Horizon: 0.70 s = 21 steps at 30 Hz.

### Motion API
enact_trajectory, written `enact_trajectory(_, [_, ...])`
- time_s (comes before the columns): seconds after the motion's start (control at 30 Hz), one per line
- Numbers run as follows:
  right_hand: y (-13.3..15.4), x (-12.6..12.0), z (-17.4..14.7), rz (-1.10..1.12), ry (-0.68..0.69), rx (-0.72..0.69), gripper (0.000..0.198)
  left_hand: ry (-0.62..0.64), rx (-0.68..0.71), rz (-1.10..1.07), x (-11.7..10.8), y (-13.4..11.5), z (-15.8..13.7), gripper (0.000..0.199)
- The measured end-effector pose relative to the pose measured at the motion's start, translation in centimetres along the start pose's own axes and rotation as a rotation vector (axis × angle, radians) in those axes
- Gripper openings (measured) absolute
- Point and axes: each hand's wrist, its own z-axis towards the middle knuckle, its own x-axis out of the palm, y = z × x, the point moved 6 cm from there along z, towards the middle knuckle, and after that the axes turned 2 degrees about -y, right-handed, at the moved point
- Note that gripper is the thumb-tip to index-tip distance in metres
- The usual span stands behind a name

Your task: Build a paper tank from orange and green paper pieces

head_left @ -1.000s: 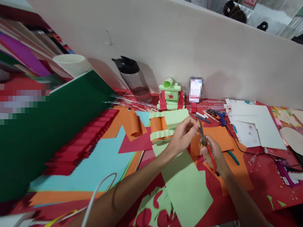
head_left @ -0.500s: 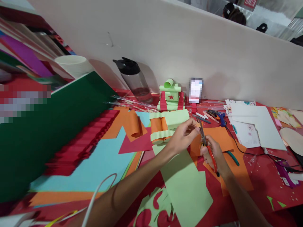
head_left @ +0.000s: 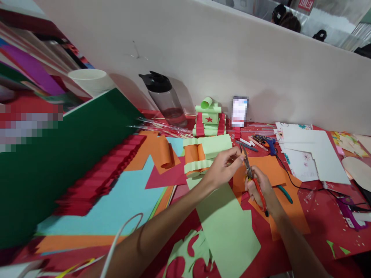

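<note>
My right hand [head_left: 261, 183] grips a pair of scissors [head_left: 249, 172] with red-orange handles, the blades pointing up and slightly parted. Thumb and fingers of my left hand [head_left: 223, 166] are pinched right beside the blades, on what looks like a small piece of orange paper [head_left: 243, 154], mostly hidden. Just left of that hand stands a bundle of orange paper rolls [head_left: 191, 152] wrapped in light green paper. Light green sheets [head_left: 226, 220] lie beneath my left forearm. Orange sheets [head_left: 269, 170] spread under and behind my right hand.
A stacked green paper model [head_left: 209, 119] with a red star stands at the back, between a dark-lidded jug [head_left: 165, 98] and a phone [head_left: 239, 111]. A blue glue gun [head_left: 271, 146] trails its cable on the right. A big dark green board [head_left: 72, 166] leans at left.
The scissor blades are spread a little wider than before. Both hands stay in almost the same place.
</note>
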Motion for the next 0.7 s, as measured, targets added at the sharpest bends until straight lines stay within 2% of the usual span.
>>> enact_trajectory(0.3, [0.36, 0.06, 0.04, 0.008, 0.014, -0.001, 0.047, 0.027, -0.047, -0.076, 0.16, 0.07, 0.19, 0.037])
enact_trajectory(0.7, [-0.42, -0.08, -0.01, -0.011, -0.036, 0.076, 0.042, 0.036, -0.076, -0.087, 0.11, 0.47, 0.32, 0.038])
